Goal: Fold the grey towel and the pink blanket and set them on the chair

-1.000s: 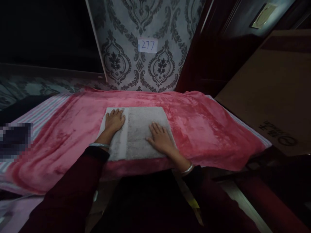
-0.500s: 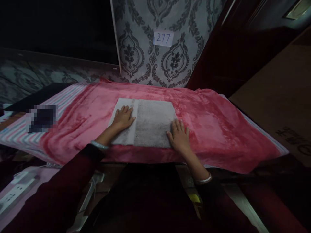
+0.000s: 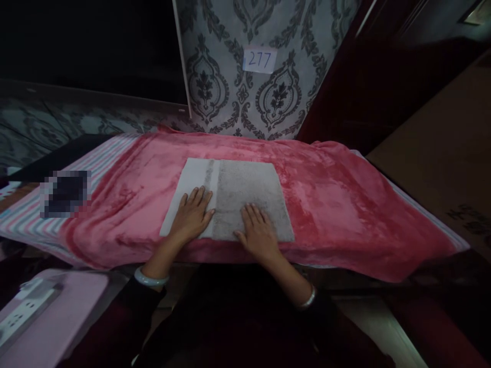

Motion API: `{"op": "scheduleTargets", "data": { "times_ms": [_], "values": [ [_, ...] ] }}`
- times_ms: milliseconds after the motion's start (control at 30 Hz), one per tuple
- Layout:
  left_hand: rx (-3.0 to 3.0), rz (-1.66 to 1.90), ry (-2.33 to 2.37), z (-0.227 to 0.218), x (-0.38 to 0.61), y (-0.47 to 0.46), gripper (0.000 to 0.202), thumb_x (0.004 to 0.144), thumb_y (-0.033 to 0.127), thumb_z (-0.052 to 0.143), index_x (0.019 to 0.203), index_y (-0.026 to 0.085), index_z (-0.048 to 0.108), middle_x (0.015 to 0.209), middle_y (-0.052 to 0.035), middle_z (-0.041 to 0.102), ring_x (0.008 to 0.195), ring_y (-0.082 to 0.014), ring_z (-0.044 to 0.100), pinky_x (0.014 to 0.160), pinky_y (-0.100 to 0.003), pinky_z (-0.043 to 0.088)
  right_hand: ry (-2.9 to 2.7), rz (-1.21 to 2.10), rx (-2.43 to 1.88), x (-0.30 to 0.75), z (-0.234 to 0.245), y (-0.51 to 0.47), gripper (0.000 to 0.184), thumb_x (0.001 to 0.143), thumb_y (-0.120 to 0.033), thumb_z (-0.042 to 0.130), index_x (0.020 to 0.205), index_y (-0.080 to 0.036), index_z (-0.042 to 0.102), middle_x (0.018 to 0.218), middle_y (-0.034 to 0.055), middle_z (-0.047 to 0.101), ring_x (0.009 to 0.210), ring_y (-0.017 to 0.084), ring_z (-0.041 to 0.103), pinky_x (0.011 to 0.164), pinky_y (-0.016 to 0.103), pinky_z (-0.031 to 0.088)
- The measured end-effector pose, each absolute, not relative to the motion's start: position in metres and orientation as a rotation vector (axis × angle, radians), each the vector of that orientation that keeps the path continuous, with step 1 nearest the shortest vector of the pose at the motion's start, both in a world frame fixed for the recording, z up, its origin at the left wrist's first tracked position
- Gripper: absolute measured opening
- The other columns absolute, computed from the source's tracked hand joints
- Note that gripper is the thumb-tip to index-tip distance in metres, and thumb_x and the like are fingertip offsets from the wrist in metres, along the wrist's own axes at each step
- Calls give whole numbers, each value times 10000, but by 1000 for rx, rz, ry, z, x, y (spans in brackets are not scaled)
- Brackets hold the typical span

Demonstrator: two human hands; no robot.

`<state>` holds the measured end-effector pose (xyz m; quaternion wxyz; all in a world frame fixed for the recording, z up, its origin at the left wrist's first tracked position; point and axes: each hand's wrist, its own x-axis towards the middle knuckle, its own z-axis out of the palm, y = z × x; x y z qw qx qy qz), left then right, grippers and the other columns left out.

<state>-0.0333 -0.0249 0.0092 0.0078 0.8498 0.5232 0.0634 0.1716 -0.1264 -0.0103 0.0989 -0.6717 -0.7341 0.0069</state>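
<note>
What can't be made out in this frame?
Head view only:
- Blurred patch on the striped sheet: pixelated.
- Near edge of grey towel: under left hand and right hand.
- Box print, right edge: dim, cut off.
- Power strip, lower left: cut by frame.
- Upper-left background: too dark.

towel (image 3: 238, 189) lies on blanket (image 3: 337, 204)

Dim, wide-angle view.
The towel (image 3: 245, 189) and blanket (image 3: 326, 204) are softly lit; corners are lost in shadow, edges bent.
</note>
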Motion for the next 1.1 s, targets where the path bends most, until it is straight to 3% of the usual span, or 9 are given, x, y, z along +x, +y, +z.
{"op": "scheduleTargets", "data": {
  "times_ms": [233, 433, 733, 1100],
  "values": [
    [2676, 274, 1630, 4, -36, -26, 606, 1015, 434, 353, 1585, 228, 370, 1693, -76, 267, 1574, -270, 205, 1275, -498, 181, -1905, -164, -2086, 240, -45, -168, 634, 1017, -428, 380, 1558, -101, 414, 1628, 170, 360, 1526, 289, 301, 1233, 509, 254],
    [2675, 282, 1628, 5, -36, -26, 601, 1014, 412, 382, 1577, 202, 393, 1679, -97, 289, 1565, -285, 230, 1272, -518, 201, -1819, -159, -2087, 264, -22, -155, 528, 1018, -401, 344, 1395, -161, 626, 1514, 141, 535, 1502, 316, 344, 1207, 570, 283],
    [2681, 341, 1728, 5, -35, -31, 622, 1007, 412, 430, 1561, 130, 408, 1645, -166, 338, 1545, -309, 282, 1255, -549, 239, -2292, 109, -1769, 165, 39, -28, 626, 1030, -383, 379, 1604, -137, 320, 1687, 151, 213, 1557, 300, 205, 1225, 561, 220],
    [2692, 392, 1672, -2, -40, -30, 606, 992, 392, 458, 1545, 145, 440, 1638, -169, 355, 1532, -328, 313, 1234, -571, 272, -2306, 35, -1856, 190, 3, -2, 677, 1046, -512, 343, 1619, -155, 285, 1691, 113, 220, 1568, 279, 160, 1248, 536, 140]
  ]
}}
